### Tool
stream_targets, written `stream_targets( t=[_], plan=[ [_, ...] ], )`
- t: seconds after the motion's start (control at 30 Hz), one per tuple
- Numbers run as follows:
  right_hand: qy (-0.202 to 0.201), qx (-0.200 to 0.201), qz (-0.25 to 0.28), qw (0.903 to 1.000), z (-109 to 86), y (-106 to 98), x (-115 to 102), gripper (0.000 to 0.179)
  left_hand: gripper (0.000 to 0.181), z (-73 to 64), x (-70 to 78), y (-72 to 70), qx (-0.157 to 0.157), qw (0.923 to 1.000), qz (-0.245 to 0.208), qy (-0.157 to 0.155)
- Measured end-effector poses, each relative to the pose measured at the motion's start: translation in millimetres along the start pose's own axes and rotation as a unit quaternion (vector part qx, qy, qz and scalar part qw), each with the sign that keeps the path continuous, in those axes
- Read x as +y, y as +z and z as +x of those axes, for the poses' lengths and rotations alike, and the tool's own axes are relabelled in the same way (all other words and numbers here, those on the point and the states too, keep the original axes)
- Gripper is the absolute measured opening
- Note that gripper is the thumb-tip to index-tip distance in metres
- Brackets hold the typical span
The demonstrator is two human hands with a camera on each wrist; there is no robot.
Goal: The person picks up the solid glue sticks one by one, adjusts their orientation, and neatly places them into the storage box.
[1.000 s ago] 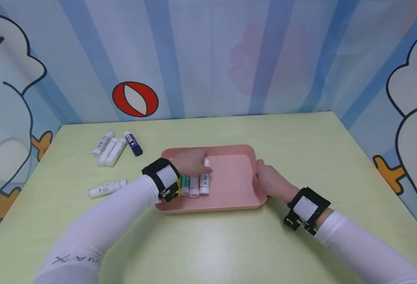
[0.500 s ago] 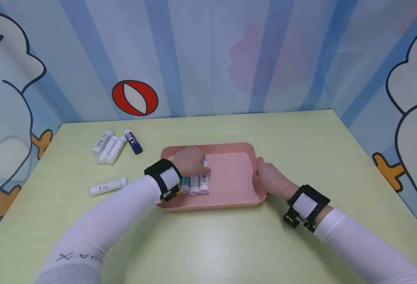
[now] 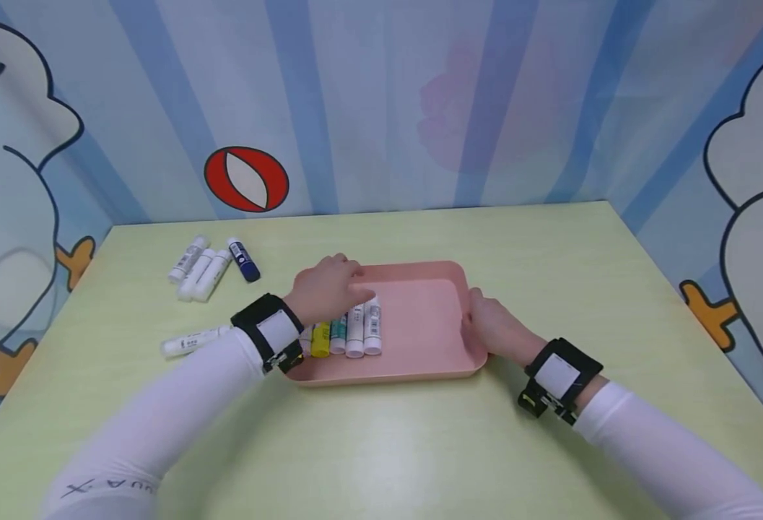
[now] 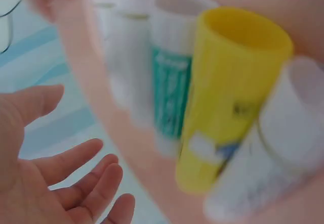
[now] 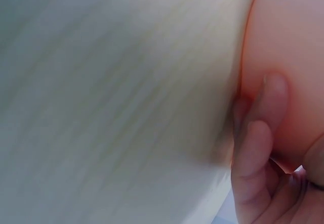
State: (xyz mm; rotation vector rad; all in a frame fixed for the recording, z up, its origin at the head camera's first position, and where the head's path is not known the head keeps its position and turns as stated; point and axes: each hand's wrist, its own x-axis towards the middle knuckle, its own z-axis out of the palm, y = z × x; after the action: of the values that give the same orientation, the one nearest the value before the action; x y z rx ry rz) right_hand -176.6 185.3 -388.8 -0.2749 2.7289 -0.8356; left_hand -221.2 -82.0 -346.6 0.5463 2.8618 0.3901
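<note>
A pink tray (image 3: 423, 325) lies mid-table, with a row of glue sticks in its left part. Among them are a yellow glue stick (image 4: 228, 102), a green-labelled glue stick (image 4: 172, 97) and white ones (image 3: 372, 328) at the row's right end. My left hand (image 3: 325, 289) hovers over the tray's left side, fingers apart and holding nothing; the left wrist view has its fingers (image 4: 76, 163) spread beside the row. On the right, my right hand (image 3: 499, 328) grips the tray's rim, fingers curled at the edge in the right wrist view.
At the table's back left lie several more glue sticks: white ones (image 3: 212, 276) side by side and a dark blue one (image 3: 244, 260). A lone white glue stick (image 3: 189, 342) lies left of the tray, partly behind the left forearm. A patterned curtain (image 3: 381, 108) stands behind the table.
My left hand has come off the white glue stick at the row's right end and moved left, its fingers opening. The yellow glue stick shows more. My right hand stays on the rim.
</note>
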Motion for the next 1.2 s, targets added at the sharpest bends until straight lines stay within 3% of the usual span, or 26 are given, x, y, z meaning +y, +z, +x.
stream_targets(
  t=[0.1, 0.2, 0.3, 0.4, 0.47, 0.57, 0.67, 0.73, 0.93, 1.2],
  plan=[
    [0.003, -0.004, 0.002, 1.0000, -0.1, -0.6, -1.2, 0.017, 0.049, -17.8, -10.7, -20.0, 0.030, 0.9962, -0.082, -0.007],
    [0.012, -0.011, 0.006, 0.9999, -0.8, -1.0, -2.8, 0.019, 0.049, -39.0, -32.0, -37.0, 0.074, 0.9864, -0.146, -0.017],
    [0.022, -0.016, 0.010, 0.9996, -1.6, -1.5, -4.0, 0.020, 0.050, -61.6, -63.0, -46.0, 0.126, 0.9777, -0.166, -0.026],
    [0.024, -0.018, 0.015, 0.9994, -2.9, -2.0, -3.7, 0.020, 0.055, -84.6, -96.5, -46.7, 0.146, 0.9759, -0.155, -0.049],
    [0.022, -0.017, 0.017, 0.9995, -2.9, -1.5, -3.1, 0.020, 0.061, -99.7, -116.7, -43.3, 0.136, 0.9781, -0.141, -0.071],
    [0.016, -0.016, 0.022, 0.9995, -2.5, -0.5, -2.4, 0.019, 0.072, -118.5, -140.9, -33.5, 0.090, 0.9838, -0.123, -0.094],
    [0.012, -0.017, 0.025, 0.9995, -1.9, -0.2, -2.3, 0.019, 0.077, -130.6, -157.5, -21.8, 0.040, 0.9877, -0.110, -0.104],
    [0.012, -0.017, 0.024, 0.9995, -1.8, -1.1, -2.5, 0.019, 0.076, -135.6, -164.6, -15.0, 0.022, 0.9892, -0.103, -0.102],
    [0.013, -0.014, 0.018, 0.9997, -0.9, -1.6, -2.6, 0.021, 0.067, -143.1, -177.5, -0.6, 0.023, 0.9923, -0.085, -0.088],
    [0.025, -0.014, 0.023, 0.9993, 0.2, 1.0, -0.9, 0.020, 0.045, -148.1, -182.8, 6.5, 0.053, 0.9910, -0.070, -0.101]
  ],
)
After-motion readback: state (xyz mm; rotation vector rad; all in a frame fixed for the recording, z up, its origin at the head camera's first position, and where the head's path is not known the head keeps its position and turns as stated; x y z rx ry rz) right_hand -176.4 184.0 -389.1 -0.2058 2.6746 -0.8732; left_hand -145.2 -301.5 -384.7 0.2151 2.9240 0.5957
